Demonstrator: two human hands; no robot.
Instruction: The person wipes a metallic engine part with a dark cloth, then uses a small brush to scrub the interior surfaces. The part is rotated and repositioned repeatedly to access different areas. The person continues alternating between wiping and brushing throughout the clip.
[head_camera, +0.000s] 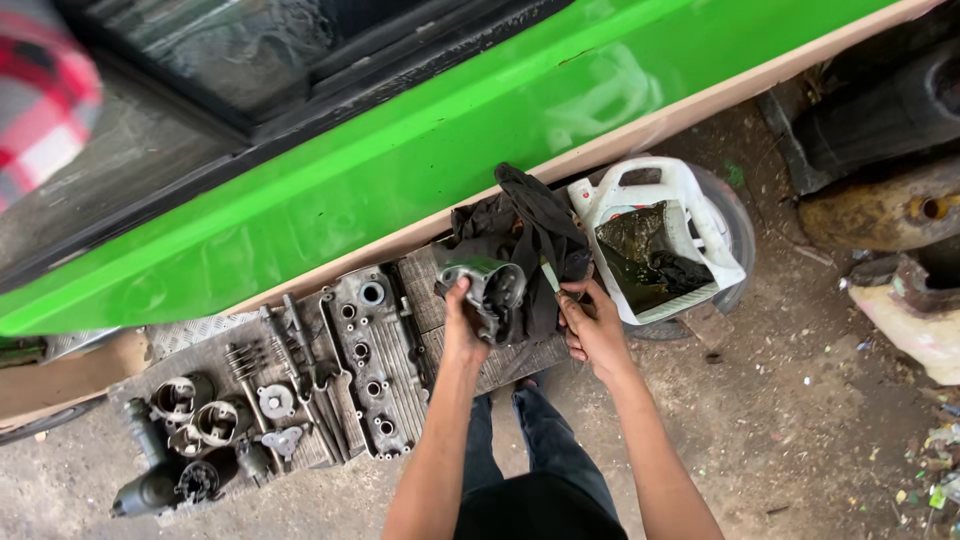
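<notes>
- Gripping a grey metal engine part (487, 285), the left hand (462, 325) has its fingers curled round the casting's lower edge.
- The right hand (592, 328), at three o'clock of the part, pinches a small pale-handled tool (549, 275) against a black rag (530, 225).
- A cylinder head cover (370, 360) lies at eight o'clock; a cut white jug (690, 200) of dark oil stands at two o'clock.

Both forearms are seen bare from elbow to wrist, with no sleeves, gloves, watch or rings in view. The left hand (463, 325) and the right hand (592, 335) are uncovered. Dark blue denim trousers (545, 440) are worn, and a black garment (535, 510) is seen at six o'clock.
</notes>
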